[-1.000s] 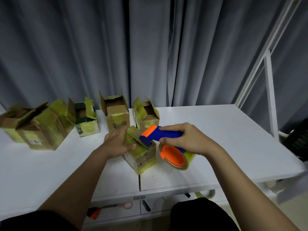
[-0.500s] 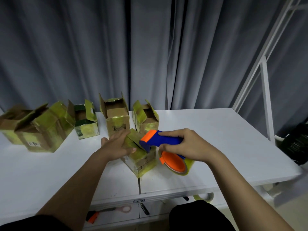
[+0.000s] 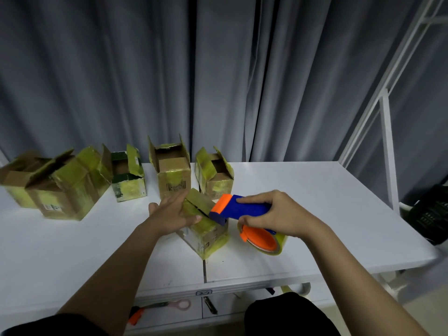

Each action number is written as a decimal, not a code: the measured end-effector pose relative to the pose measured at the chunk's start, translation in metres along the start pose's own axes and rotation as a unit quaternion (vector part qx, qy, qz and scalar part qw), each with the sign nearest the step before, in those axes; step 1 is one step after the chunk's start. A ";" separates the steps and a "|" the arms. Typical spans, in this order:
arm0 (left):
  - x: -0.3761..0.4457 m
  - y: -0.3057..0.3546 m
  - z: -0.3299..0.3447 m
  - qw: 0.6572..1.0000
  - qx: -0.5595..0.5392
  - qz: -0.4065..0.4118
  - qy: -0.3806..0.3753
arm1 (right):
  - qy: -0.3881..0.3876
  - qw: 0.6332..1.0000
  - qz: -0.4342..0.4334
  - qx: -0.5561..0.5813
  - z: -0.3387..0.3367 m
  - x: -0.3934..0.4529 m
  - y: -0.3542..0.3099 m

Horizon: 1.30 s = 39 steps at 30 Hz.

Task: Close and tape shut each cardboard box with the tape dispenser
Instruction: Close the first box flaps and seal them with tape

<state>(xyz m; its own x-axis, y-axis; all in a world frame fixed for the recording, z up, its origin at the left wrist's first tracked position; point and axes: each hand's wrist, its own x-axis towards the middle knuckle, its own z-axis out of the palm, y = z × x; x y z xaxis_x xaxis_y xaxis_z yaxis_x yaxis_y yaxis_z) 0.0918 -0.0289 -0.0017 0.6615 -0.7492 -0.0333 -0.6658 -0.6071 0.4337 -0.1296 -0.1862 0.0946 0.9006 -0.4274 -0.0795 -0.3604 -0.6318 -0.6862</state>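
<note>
1. 2 hands work on our near box [image 3: 206, 229], in the middle of the table [image 3: 315, 190].
2. Our left hand [image 3: 173, 214] presses its flaps down with flat fingers.
3. Our right hand [image 3: 278, 215] grips the tape dispenser [image 3: 242, 210], touching the box top.

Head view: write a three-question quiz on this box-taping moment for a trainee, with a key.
1. True or false: the right hand grips the tape dispenser by its blue handle.
2. What does the left hand do? A) presses the flaps of the near box down B) lifts a box off the table C) hangs idle
3. Fill in: the boxes in the back row, such as the barcode box, stand with their flaps ____.

Key: 1 true. 2 A. 3 open.
</note>
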 end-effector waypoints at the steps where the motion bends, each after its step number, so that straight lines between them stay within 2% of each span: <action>1: 0.001 -0.001 0.000 1.000 0.009 0.003 -0.008 | -0.005 1.000 0.004 0.014 0.004 -0.001 0.006; 9: 0.004 -0.004 -0.006 0.995 0.054 -0.009 -0.083 | -0.032 0.999 0.021 0.032 0.016 0.003 0.018; 23: 0.014 -0.004 -0.008 0.989 0.084 0.001 -0.123 | -0.039 0.999 0.026 0.020 0.012 0.005 0.009; 28: 0.014 -0.004 -0.012 0.984 0.074 -0.010 -0.159 | -0.035 0.998 0.036 0.024 0.020 0.003 0.017; 30: 0.011 0.003 -0.016 0.989 0.000 -0.039 -0.141 | -0.033 0.999 0.032 0.027 0.021 0.002 0.018; 32: 0.014 0.016 -0.016 0.993 -0.049 -0.067 -0.088 | -0.032 0.999 0.032 0.028 0.021 0.001 0.021; 35: 0.016 0.038 -0.003 0.992 0.046 -0.110 -0.034 | -0.033 0.998 0.035 0.038 0.021 0.000 0.021; 37: 0.019 0.043 0.006 0.984 0.111 -0.131 -0.036 | -0.029 0.998 0.034 0.048 0.021 0.001 0.022; 39: 0.022 0.040 0.011 0.981 0.130 -0.135 -0.041 | -0.024 0.997 0.035 0.065 0.022 0.001 0.023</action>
<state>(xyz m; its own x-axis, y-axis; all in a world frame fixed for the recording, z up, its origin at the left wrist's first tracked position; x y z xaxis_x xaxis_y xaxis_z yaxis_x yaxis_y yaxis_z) 0.0759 -0.0730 0.0052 0.8032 -0.5639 -0.1920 -0.5427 -0.8256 0.1548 -0.1322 -0.1873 0.0629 0.8859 -0.4344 -0.1629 -0.3915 -0.5114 -0.7650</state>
